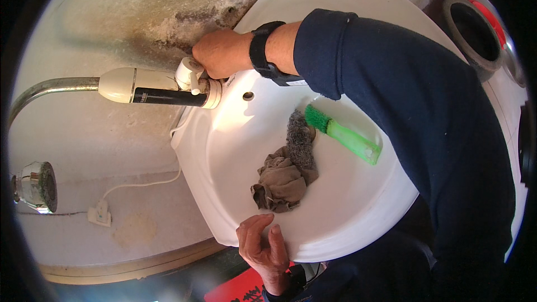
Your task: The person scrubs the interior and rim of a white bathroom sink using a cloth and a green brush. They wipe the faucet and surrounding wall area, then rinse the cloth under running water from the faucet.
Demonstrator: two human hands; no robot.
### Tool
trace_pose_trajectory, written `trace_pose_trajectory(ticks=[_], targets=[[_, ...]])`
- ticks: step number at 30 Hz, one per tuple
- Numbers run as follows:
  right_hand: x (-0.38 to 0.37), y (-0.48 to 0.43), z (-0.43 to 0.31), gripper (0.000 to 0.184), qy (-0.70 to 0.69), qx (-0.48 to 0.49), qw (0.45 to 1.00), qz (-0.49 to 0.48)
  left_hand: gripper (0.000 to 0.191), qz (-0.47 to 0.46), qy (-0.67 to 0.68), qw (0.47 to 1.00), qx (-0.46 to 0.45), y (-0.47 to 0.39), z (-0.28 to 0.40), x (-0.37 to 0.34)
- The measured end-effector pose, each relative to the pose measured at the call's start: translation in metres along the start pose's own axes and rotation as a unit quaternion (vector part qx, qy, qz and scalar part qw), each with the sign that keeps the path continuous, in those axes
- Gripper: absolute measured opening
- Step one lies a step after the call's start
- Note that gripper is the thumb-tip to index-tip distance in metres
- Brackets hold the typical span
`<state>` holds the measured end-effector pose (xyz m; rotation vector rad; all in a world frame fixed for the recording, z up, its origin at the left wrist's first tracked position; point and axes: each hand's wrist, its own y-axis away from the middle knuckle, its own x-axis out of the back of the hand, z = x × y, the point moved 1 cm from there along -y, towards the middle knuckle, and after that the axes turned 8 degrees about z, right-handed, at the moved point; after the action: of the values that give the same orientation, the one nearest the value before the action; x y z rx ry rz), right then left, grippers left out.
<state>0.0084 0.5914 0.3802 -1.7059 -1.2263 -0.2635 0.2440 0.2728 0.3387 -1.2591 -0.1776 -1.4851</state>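
My right hand is at the back of the white washbasin, against the base of the white electric tap; its fingers are mostly hidden. My left hand is over the basin's front left rim, its fingers loosely curled and apart, holding nothing. Near its fingertips a crumpled brown cloth lies in the bowl. A grey wire-wool scourer rests against the cloth. To its right lies a brush with green bristles and a light green handle, its bristles close to the scourer.
A stained wall stands behind the tap, with a curved metal spout in front of it. A white cord runs to a plug. A shower head is at far left. A round dark-mouthed pot stands at upper right.
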Motion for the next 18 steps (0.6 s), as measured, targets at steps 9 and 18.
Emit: trace_pose_trajectory(ticks=[9, 18], targets=[[-0.007, -0.019, -0.007, 0.024, 0.038, -0.044, 0.987, -0.149, 0.027, -0.005, 0.005, 1.000, 0.023, 0.001, 0.001, 0.000], [-0.009, 0.003, -0.005, 0.026, -0.026, -0.053, 0.998, 0.009, 0.025, -0.001, -0.005, 1.000, 0.003, 0.000, 0.001, 0.000]])
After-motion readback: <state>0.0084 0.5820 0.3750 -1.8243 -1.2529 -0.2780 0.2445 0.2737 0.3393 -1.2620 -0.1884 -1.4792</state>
